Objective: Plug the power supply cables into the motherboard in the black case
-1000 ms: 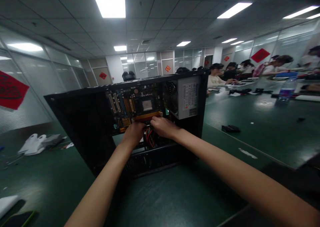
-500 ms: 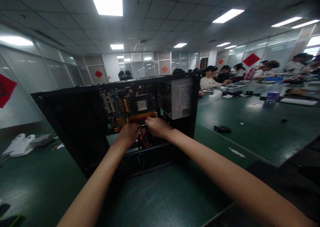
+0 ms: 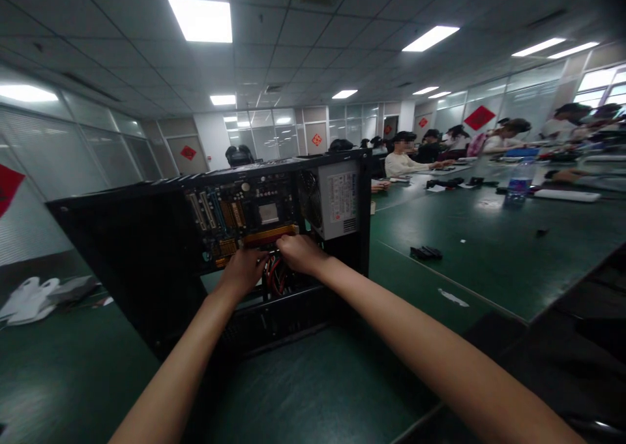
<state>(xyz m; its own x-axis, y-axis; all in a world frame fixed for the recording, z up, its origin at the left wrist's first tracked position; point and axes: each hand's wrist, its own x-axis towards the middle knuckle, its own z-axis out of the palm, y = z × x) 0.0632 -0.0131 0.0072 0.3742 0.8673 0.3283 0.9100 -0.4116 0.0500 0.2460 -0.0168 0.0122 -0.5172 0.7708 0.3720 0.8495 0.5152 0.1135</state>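
Observation:
A black computer case (image 3: 117, 248) with an open side stands on the green table in front of me. Inside it are a motherboard (image 3: 268, 214) and, at the upper right, a grey power supply (image 3: 340, 199). My left hand (image 3: 243, 271) is at the board's lower edge, fingers bent and closed near the left end of the yellow-and-red memory slots (image 3: 267, 236). Pinched fingers of my right hand (image 3: 300, 253) touch the area by the slots' right end. Below and between both hands hangs a bundle of red and dark cables (image 3: 276, 276). Whatever the fingertips grip is hidden.
White plastic bags (image 3: 32, 299) lie on the table at the left. To the right are a black part (image 3: 425, 253), a paper scrap (image 3: 453, 297) and a water bottle (image 3: 521, 182). Several people sit at the far tables, one in a cream top (image 3: 405, 163).
The view has shifted a little, so the case and room appear further left. Both hands stay at the memory slots with hardly any change in their grip.

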